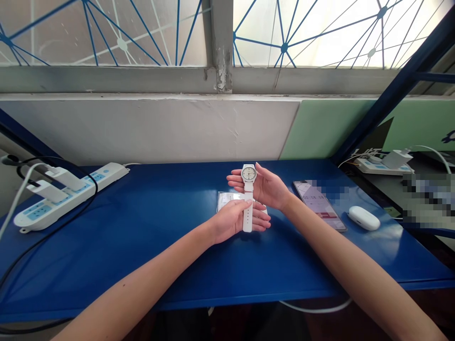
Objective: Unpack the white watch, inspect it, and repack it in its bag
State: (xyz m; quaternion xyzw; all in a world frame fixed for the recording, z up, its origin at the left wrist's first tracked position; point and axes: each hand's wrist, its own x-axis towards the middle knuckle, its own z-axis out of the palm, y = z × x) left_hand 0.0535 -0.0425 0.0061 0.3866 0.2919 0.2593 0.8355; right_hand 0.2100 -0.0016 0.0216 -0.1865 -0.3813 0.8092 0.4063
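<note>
A white wristwatch (249,174) with a round, pale dial is stretched out lengthwise above the desk, its dial at the far end and its holed strap toward me. My left hand (232,220) pinches the strap under the thumb, with the other fingers reaching out behind it. Palm up, my right hand (272,187) supports the dial end, its fingers passing behind the watch and its thumb beside the dial. Beneath the hands lies a clear and white packet (223,200), partly hidden by them.
The blue desk (142,265) carries a phone (320,206) and a white earbud case (364,218) on the right. At left is a white power strip (110,174) with plugged-in chargers and a black cable (46,232). A wall with windows stands behind.
</note>
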